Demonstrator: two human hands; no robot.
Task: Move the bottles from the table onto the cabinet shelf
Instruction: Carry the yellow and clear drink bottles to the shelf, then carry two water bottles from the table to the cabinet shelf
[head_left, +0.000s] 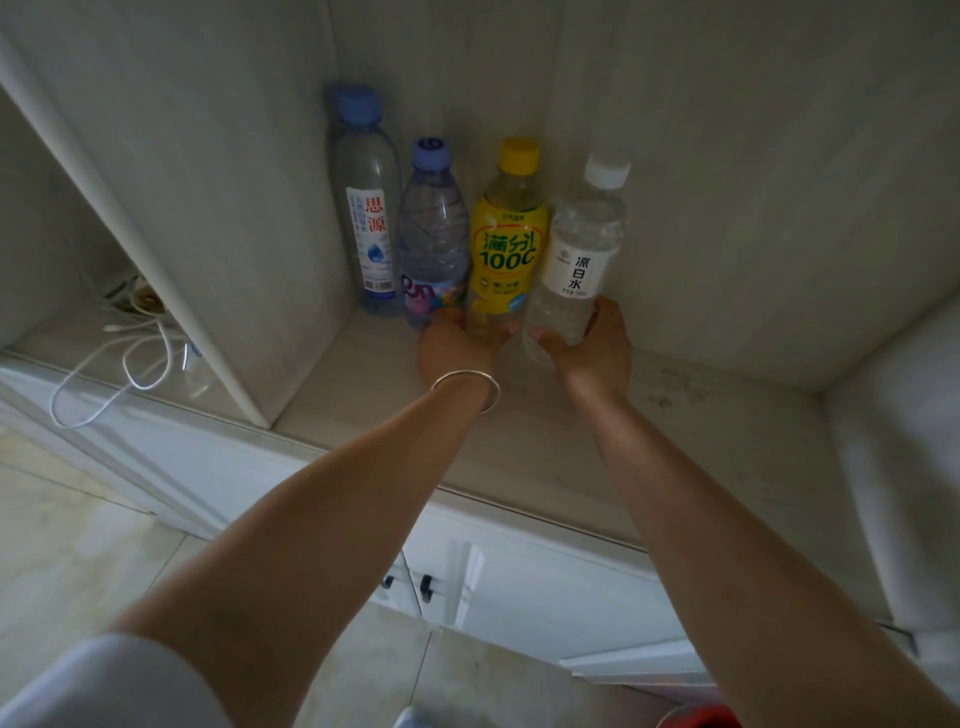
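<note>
Head view: left hand (457, 343) gripping yellow-capped bottle (506, 234), right hand (592, 343) gripping white-capped bottle (582, 244), lining both along the shelf (571, 441) back edge

Four bottles stand side by side at the back of the cabinet shelf (571, 441), cable (130, 364) in the compartment left.

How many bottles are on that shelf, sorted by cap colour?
Blue caps: 2, the tall blue-capped bottle and the short blue-capped bottle
Yellow cap: 1, the yellow bottle, gripped at its base by the left hand
White cap: 1, the white-capped bottle, gripped by the right hand
Total: 4
</note>
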